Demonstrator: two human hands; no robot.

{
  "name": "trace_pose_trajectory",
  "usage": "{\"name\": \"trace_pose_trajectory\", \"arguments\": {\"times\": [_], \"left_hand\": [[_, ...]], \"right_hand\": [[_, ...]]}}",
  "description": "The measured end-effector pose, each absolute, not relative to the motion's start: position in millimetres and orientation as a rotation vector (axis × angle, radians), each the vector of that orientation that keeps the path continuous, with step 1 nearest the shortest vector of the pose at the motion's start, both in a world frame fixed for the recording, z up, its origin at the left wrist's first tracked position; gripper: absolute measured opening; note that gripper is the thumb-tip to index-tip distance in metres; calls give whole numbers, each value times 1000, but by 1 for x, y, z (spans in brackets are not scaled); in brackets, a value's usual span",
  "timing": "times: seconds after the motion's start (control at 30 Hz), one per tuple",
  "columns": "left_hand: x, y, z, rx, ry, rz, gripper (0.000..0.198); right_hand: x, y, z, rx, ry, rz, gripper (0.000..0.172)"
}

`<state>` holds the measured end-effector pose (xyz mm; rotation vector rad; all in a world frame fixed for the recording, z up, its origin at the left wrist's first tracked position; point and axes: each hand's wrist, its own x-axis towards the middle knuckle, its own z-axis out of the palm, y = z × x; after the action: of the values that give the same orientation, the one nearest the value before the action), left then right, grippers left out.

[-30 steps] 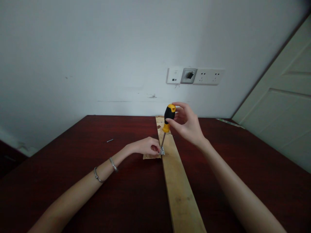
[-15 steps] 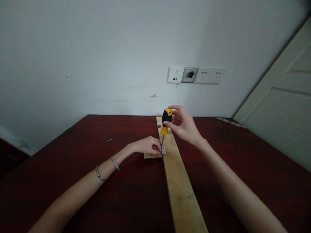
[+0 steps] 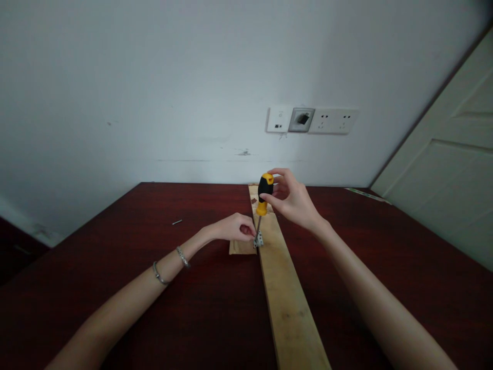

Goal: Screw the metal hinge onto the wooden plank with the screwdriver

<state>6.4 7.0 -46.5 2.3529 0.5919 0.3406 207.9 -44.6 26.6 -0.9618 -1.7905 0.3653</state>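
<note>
My right hand (image 3: 293,199) grips the black-and-yellow handle of a screwdriver (image 3: 263,196), held nearly upright. Its metal shaft points down at a small silver hinge (image 3: 258,239) on the left edge of a long pale wooden plank (image 3: 285,293). My left hand (image 3: 234,227), fingers pinched together, rests at the hinge and on a small wooden piece (image 3: 242,247) beside the plank. Two bracelets circle my left wrist.
The plank lies on a dark red table (image 3: 115,267) that meets a white wall. A loose screw (image 3: 177,222) lies on the table at the left. Wall sockets (image 3: 311,120) sit above the plank's far end. A pale door (image 3: 442,169) stands at the right.
The screwdriver came down from a tilted, higher position to stand nearly upright over the hinge. My left hand stays at the hinge.
</note>
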Motion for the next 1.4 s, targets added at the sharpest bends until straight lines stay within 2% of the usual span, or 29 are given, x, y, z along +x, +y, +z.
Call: {"name": "trace_pose_trajectory", "arguments": {"times": [0.27,0.37,0.47,0.6,0.9,1.4], "left_hand": [[-37,33,-1,2385,765,524,16],[-80,56,19,2450,1080,515,19],[-125,75,26,2450,1445,363,22],[-168,88,20,2358,1681,76,27],[-191,99,-10,2234,1872,-223,25],[-195,114,-42,2181,1724,-300,21]], "right_hand": [[217,-51,41,-919,-1671,322,50],[224,-52,46,-919,-1626,284,51],[231,-53,51,-906,-1598,264,53],[238,-56,58,-909,-1554,200,55],[245,-62,66,-910,-1483,124,59],[247,-64,70,-906,-1462,76,60]]}}
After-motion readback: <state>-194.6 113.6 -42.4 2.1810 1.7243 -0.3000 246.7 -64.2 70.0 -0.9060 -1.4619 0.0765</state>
